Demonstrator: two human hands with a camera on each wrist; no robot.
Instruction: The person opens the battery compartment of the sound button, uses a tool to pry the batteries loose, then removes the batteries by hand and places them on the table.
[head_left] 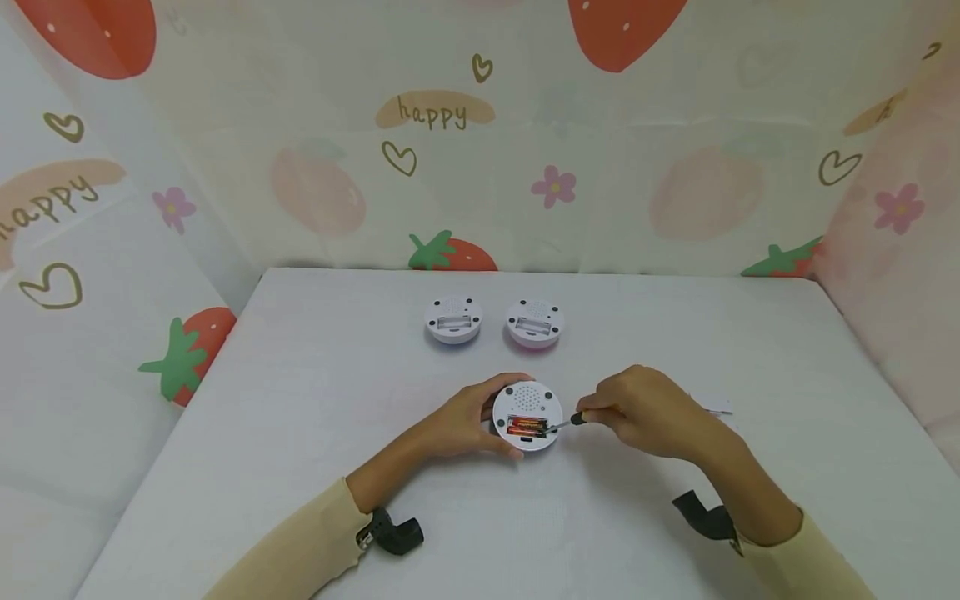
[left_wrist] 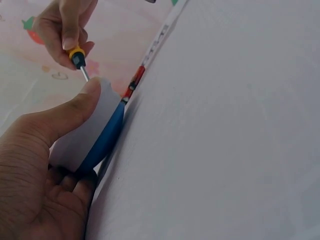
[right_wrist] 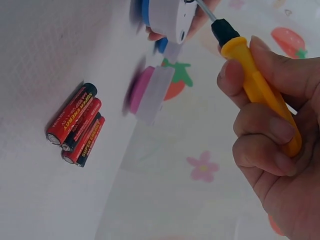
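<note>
My left hand [head_left: 467, 419] holds a round white battery device [head_left: 528, 393] at its left side, fingers and thumb around the edge. The underside faces up, showing speaker holes and two red-and-black batteries [head_left: 527, 427] in the compartment. A blue band [left_wrist: 107, 137] runs around the device in the left wrist view. My right hand [head_left: 645, 412] grips a screwdriver with a yellow handle [right_wrist: 261, 85] and black collar. The metal shaft [head_left: 558, 427] reaches the compartment's right end; whether its tip touches a battery I cannot tell.
Two similar round devices, one on the left [head_left: 453, 320] and a pink-sided one [head_left: 535, 323], lie farther back with empty compartments. Several loose batteries [right_wrist: 77, 122] lie together on the white table [head_left: 337, 333]. A pale thin item [head_left: 716, 408] shows behind the right hand.
</note>
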